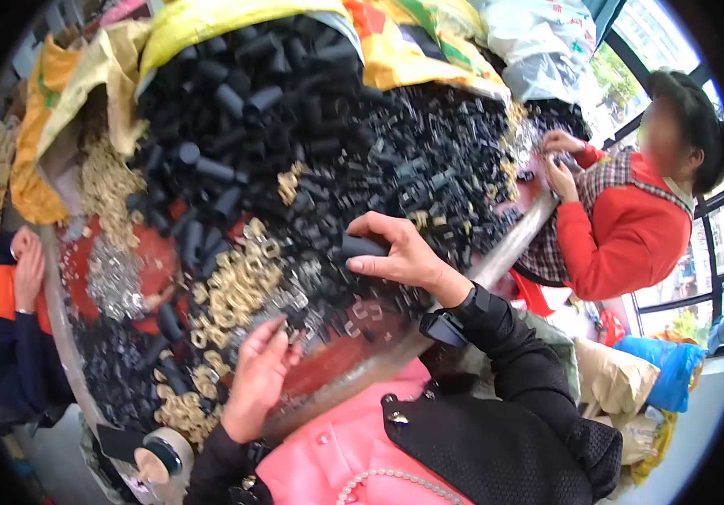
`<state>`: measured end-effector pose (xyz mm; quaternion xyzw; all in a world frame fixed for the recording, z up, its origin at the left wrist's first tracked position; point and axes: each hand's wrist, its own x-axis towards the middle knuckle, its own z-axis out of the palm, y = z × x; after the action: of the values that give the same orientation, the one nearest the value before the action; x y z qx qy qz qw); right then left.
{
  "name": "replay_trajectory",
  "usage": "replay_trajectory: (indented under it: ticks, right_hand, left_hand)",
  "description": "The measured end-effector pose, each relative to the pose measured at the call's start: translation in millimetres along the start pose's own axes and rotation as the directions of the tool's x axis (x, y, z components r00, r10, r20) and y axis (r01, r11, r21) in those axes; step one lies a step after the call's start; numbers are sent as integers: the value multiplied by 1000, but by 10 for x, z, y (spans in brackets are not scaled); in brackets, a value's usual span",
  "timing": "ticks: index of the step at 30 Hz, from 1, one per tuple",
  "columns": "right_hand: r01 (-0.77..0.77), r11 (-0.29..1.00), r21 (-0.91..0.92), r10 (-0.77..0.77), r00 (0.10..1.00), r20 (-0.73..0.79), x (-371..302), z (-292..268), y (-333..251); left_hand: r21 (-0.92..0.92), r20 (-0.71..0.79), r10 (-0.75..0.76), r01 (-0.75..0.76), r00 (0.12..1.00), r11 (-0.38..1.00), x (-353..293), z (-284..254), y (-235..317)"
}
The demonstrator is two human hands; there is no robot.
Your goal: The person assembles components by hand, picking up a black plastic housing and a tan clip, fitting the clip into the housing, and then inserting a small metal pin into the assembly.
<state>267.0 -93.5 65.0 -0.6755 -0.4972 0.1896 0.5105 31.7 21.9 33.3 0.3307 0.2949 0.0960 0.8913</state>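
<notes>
Above the heaped table, my right hand (408,257) grips a short black cylindrical tube (362,247) between thumb and fingers. My left hand (259,374) is lower and closer to me, with thumb and fingertips pinched together at the edge of the pile. Whatever it pinches is too small to name. Beside its fingertips lie small clear pieces (288,297) and a mound of tan ring-shaped pieces (244,273). Many small black parts (416,160) cover the area beyond my right hand.
More black tubes (244,97) spill from a yellow-edged sack (236,18) at the back. A co-worker in red (631,227) handles pieces at the right; another person's hands (27,265) rest at the left edge. Near me are the table rim (362,379) and a tape roll (167,450).
</notes>
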Motion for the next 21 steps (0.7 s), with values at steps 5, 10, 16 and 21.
replay_trajectory:
  ticks: [5, 10, 16, 21]
  right_hand:
    - [140, 989, -50, -129, 976, 176, -462, 141, -133]
    - [139, 988, -69, -123, 973, 197, -598, 200, -129]
    - [132, 974, -182, -82, 962, 260, -686, 251, -165]
    - [152, 976, -158, -96, 945, 312, -692, 329, -219]
  left_hand:
    - [140, 26, -64, 60, 998, 988, 45, 209, -40]
    - [216, 148, -132, 98, 980, 971, -3, 162, -100]
    - [221, 109, -129, 103, 986, 970, -50, 180, -145]
    - [239, 123, -108, 76, 987, 968, 0, 158, -181]
